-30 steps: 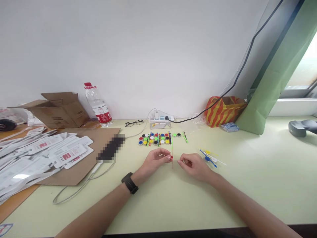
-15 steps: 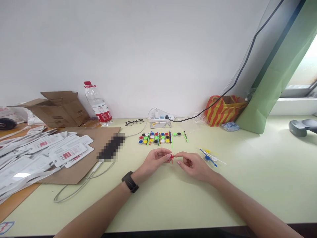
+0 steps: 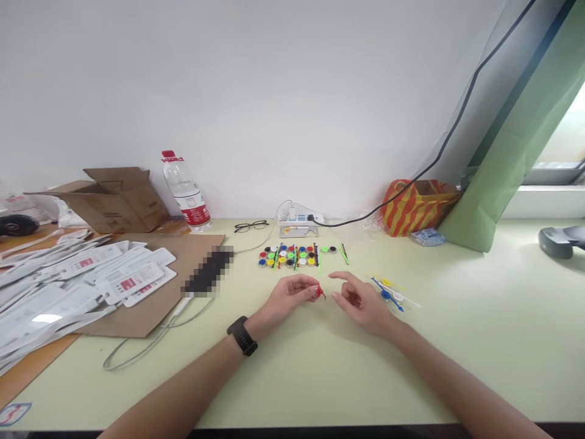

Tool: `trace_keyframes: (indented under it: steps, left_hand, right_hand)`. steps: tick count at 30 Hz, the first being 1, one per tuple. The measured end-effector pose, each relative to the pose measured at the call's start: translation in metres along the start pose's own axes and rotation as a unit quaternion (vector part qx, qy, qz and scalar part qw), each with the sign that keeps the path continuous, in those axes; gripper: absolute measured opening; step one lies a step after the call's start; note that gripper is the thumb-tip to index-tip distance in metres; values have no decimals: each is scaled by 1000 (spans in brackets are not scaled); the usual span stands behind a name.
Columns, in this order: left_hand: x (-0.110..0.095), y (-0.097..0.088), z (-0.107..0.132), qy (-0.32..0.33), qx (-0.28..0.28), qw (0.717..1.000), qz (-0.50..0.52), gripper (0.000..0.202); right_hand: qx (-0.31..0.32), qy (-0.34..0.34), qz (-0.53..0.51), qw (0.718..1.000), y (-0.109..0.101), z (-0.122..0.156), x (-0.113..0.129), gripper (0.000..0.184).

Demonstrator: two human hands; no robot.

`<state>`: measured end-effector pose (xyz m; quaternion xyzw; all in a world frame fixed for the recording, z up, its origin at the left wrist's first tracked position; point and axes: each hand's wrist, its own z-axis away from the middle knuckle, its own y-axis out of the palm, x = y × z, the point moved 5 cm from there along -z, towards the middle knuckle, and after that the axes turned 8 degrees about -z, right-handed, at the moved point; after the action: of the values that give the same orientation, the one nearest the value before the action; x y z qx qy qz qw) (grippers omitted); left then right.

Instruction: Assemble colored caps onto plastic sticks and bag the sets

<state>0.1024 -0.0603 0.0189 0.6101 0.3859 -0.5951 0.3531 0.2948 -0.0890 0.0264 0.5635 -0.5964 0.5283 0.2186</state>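
My left hand [image 3: 292, 294], with a black watch on its wrist, pinches a small red plastic piece [image 3: 320, 292] at the fingertips just above the pale green table [image 3: 320, 366]. A little to the right, my right hand [image 3: 359, 299] hovers with its fingers loosely apart and nothing in them, a short gap from the red piece. Behind both hands lies a cluster of small coloured caps and thin sticks [image 3: 292, 256]. To the right of my right hand lie blue, yellow and white caps with sticks [image 3: 390, 292].
Cardboard sheet [image 3: 150, 292] with white packets [image 3: 82, 280] fills the left side, with a pixelated dark object [image 3: 208, 272] and grey cable [image 3: 146, 341]. Along the wall: cardboard box [image 3: 114, 198], water bottle [image 3: 185, 192], glasses [image 3: 250, 226], power strip [image 3: 299, 218], striped bag [image 3: 414, 207], green curtain [image 3: 512, 152].
My right hand met the left at the red piece half a second ago, then let go and drew slightly back, fingers spreading. A thin green stick seen upright between the hands earlier no longer shows.
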Motion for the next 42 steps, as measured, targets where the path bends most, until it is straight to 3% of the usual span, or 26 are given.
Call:
trace_keyframes:
  steps: [3,5,7,10,12,20,24,27,29,32,39,42]
  left_hand:
    - [-1,-2,0,3,-20,1000,1,34]
    - [-1,-4,0,5,-42,999,-4,35]
    - [-2,-7,0,10,-63,998,-10,34]
    - [-3,-9,0,21,-80,997,-12,32]
    - [-2,-9,-1,23,-76,997,-7,31]
    - [-1,-6,-1,-10,-63,998,13,34]
    - [-1,-5,0,-12,-58,998,18,36]
    - [1,-5,0,-11,-50,998,26,37]
    - [3,-6,-1,-12,-45,998,29,37]
    - [6,-6,-1,-14,-36,999,33,37]
    - [8,0,0,-17,-5,1000,23,35]
    - [5,5,2,-15,33,999,5,33]
  right_hand:
    - [-33,65,-125,989,0,-2,2,61]
    - [-39,127,-221,966,2,-2,0,50]
    - [11,185,-294,938,6,-1,-1,42]
    - [143,209,-358,899,12,3,3,67]
    - [170,192,-374,891,9,3,6,71]
    - [42,162,-302,938,-12,-6,5,60]
    - [-87,128,-190,969,-47,-10,-6,47]
    - [-181,118,-133,967,-74,-11,-18,44]
    - [-202,114,-119,965,-81,-12,-23,44]
    - [-167,98,-92,977,-70,-14,-21,41]
    - [33,37,-26,998,2,-8,1,21]
    - [75,34,-12,996,17,-4,-1,18]
